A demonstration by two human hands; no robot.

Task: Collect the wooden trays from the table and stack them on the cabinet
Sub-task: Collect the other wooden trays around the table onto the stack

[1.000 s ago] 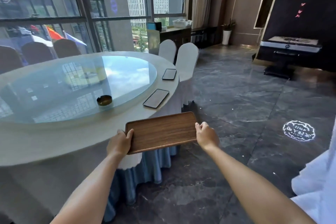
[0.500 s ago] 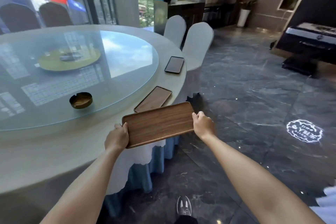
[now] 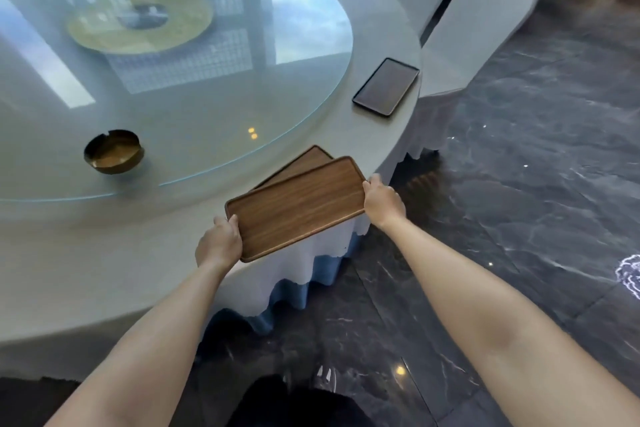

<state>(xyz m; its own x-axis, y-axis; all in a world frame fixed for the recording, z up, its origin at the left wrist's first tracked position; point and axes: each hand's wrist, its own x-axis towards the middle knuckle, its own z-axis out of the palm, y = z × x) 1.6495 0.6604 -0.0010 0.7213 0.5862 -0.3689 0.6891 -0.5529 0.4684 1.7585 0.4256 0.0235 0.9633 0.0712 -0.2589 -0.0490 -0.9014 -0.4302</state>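
Note:
I hold a brown wooden tray by its two short ends, my left hand on the near-left end and my right hand on the far-right end. It hovers over the round table's edge and covers most of a second wooden tray that lies on the table; only that tray's far end shows. A third tray rests further along the table's rim, apart from the others.
A brass ashtray sits on the glass turntable. Two white-covered chairs stand at the table's far right. Dark marble floor spreads to the right; my shoe shows below.
I have stepped closer and leaned over the table. The held tray has moved forward and now overlaps the nearest tray on the table.

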